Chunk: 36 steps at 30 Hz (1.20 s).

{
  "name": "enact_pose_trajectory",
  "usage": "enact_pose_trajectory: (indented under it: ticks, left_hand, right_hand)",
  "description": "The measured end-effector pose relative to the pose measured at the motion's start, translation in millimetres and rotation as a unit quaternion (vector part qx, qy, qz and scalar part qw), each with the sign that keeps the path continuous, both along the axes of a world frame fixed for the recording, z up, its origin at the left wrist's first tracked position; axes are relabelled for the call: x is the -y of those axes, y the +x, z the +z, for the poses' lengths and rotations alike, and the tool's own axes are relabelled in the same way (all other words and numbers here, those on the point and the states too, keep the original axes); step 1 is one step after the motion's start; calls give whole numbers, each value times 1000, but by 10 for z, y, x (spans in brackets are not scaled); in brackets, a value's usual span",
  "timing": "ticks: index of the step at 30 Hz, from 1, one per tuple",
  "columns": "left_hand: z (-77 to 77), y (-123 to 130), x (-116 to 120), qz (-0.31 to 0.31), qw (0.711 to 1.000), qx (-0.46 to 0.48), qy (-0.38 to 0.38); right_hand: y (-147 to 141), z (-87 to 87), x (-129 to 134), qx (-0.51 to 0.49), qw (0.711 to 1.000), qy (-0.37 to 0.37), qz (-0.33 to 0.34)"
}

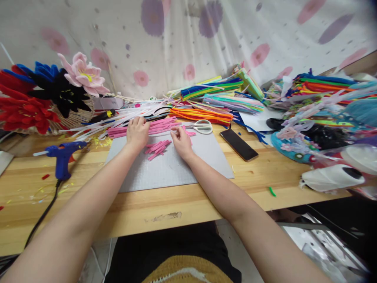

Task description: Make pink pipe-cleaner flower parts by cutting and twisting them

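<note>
With the left hand [138,131] over long pink strips [118,132] at the mat's [141,177] far side and the right hand [182,141] beside nearer short pieces [159,147], both grips unclear, this looks like sorting, calling next for careful separating.

The left hand [138,131] hides part of the long pink sticks [163,125], and I can't see its fingertips well. Whatever the right hand [181,141] may be pinching is too small to tell. The big red flower [26,112] goes out of sight on the left. The plastic bag [361,157] on the right looks blurry.
</note>
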<state>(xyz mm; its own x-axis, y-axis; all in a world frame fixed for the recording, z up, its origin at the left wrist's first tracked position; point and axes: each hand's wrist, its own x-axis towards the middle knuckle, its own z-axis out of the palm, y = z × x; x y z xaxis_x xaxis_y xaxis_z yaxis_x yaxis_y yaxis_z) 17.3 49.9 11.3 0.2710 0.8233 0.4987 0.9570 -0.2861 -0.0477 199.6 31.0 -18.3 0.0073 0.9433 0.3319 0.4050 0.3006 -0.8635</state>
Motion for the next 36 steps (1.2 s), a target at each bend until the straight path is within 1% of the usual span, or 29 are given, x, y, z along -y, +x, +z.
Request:
enact_pose_trajectory:
  ticks: [2,4,6,9,12,15,20,22,24,25,27,29,31,32,34,36]
  left_hand:
    - [19,-17,44,-37,998,35,48]
    - [50,0,118,-71,994,55,64]
    - [81,44,205,-92,992,59,57]
    - [110,121,310,-93,994,42,42]
    - [117,175,370,-63,997,17,43]
    - [120,207,412,-60,997,8,38]
    - [138,222,455,-38,999,8,6]
    - [157,204,468,-56,998,12,-7]
    - [179,166,486,-88,995,32,-13]
    - [188,140,497,-101,994,50,-9]
    - [193,79,520,-106,990,89,11]
    - [172,20,541,-84,987,131,36]
    - [127,-16,562,-48,983,173,41]
    - [97,-20,572,-33,980,195,32]
    - [34,0,595,-13,968,251,-8]
    - [-23,52,623,-3,941,332,-61]
  right_hand:
    - [-3,155,110,110,991,73,15]
    - [-22,300,201,214,969,117,26]
    - [-45,393,245,284,949,135,18]
    - [-58,411,212,359,925,123,10]
    - [-30,360,134,386,917,99,-2]
    - [-4,335,104,376,921,101,-24]
    - [-20,340,152,366,923,118,-3]
    - [-15,332,152,370,921,123,6]
    - [6,321,133,372,920,124,13]
    - [19,316,119,365,922,125,16]
    - [39,305,89,324,938,124,17]
    - [41,294,60,253,962,102,27]
    - [27,279,35,159,984,51,59]
    - [17,271,24,106,991,22,84]
    - [-1,257,8,-3,991,-24,130]
    - [-11,247,2,-89,981,-55,163]
